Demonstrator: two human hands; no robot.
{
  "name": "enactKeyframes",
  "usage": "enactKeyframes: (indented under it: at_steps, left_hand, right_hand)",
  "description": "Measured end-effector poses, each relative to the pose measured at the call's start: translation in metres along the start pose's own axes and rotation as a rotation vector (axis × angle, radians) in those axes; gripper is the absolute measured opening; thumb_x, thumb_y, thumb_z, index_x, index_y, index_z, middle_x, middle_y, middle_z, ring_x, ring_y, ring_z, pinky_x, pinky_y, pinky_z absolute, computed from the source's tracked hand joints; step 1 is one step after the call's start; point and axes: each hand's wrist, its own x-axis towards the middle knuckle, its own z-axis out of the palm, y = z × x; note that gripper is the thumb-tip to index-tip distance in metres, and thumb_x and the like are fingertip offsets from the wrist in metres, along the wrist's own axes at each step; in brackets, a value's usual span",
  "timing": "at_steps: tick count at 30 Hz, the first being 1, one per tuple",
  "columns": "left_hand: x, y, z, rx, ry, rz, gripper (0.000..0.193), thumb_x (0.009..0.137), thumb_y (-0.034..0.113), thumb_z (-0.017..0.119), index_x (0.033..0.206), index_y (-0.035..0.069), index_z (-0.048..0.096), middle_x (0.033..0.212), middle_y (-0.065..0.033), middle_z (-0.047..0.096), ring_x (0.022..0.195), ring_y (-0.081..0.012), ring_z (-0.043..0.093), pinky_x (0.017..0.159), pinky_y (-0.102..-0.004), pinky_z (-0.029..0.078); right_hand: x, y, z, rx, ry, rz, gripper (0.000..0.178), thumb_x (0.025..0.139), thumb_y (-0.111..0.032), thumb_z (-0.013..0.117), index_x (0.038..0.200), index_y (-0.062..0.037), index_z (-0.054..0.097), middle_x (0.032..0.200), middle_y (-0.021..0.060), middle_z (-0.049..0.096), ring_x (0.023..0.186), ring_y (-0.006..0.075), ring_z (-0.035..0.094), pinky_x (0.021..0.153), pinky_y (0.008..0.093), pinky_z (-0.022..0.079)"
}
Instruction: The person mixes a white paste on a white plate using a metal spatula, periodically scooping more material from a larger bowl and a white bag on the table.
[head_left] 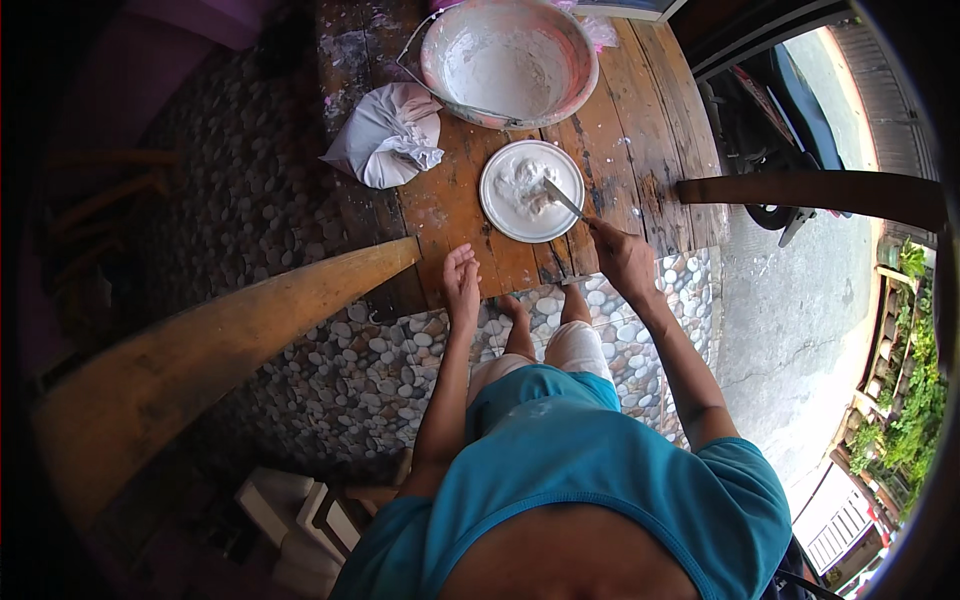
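Note:
In my right hand is a knife, its handle wrapped by my fingers. The narrow metal blade reaches left into a white paste. That paste lies in a lumpy mound on a round white plate with a raised rim, near the table's front edge. My left hand hovers by the same edge, left of the plate and apart from it. Its fingers are loosely stretched, and nothing shows in them.
A large bucket with white residue stands behind the plate on the worn wooden table. Left of it sits a crumpled white bag. Curved wooden pieces flank the table. A motorcycle is at right; pebble-patterned floor lies below.

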Motion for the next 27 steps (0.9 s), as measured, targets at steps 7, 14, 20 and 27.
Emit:
enactKeyframes:
  at_steps: [7, 14, 20, 27]
  left_hand:
    - [0.007, 0.011, 0.009, 0.026, 0.005, 0.073, 0.037, 0.097, 0.021, 0.05, 0.131, 0.007, 0.046, 0.119, -0.0075, 0.055, 0.102, -0.0159, 0.055, 0.083, -0.0288, 0.046]
    - [0.04, 0.054, 0.026, 0.051, 0.044, 0.325, 0.033, 0.095, 0.009, 0.05, 0.127, 0.003, 0.049, 0.119, -0.0137, 0.058, 0.105, -0.0194, 0.058, 0.086, -0.0303, 0.049]
    - [0.082, 0.112, 0.038, 0.008, -0.02, 0.489, 0.032, 0.096, 0.008, 0.05, 0.127, 0.0, 0.049, 0.119, -0.0145, 0.057, 0.105, -0.02, 0.06, 0.09, -0.0309, 0.047]
    - [0.135, 0.178, 0.051, 0.05, 0.012, 0.34, 0.042, 0.094, 0.017, 0.056, 0.13, -0.001, 0.045, 0.117, -0.0146, 0.057, 0.099, -0.0216, 0.061, 0.079, -0.0313, 0.053]
  right_hand:
    - [0.009, -0.001, -0.005, -0.043, -0.05, -0.002, 0.021, 0.09, -0.023, 0.061, 0.108, -0.0145, 0.069, 0.07, 0.0183, 0.064, 0.065, 0.0357, 0.065, 0.054, 0.0426, 0.05]
    - [0.016, 0.02, 0.0, -0.196, -0.115, -0.001, 0.022, 0.091, -0.024, 0.058, 0.11, -0.0145, 0.064, 0.068, 0.0178, 0.063, 0.065, 0.0376, 0.063, 0.055, 0.0434, 0.05]
    - [0.039, 0.046, -0.046, 0.362, -0.3, 0.034, 0.023, 0.094, -0.023, 0.051, 0.107, -0.0081, 0.063, 0.072, 0.0135, 0.066, 0.061, 0.0258, 0.066, 0.055, 0.0404, 0.051]
    - [0.073, 0.036, -0.121, 0.819, -0.68, 0.164, 0.033, 0.094, -0.026, 0.056, 0.116, -0.0013, 0.057, 0.075, -0.0001, 0.056, 0.055, 0.0057, 0.05, 0.048, 0.0189, 0.04]
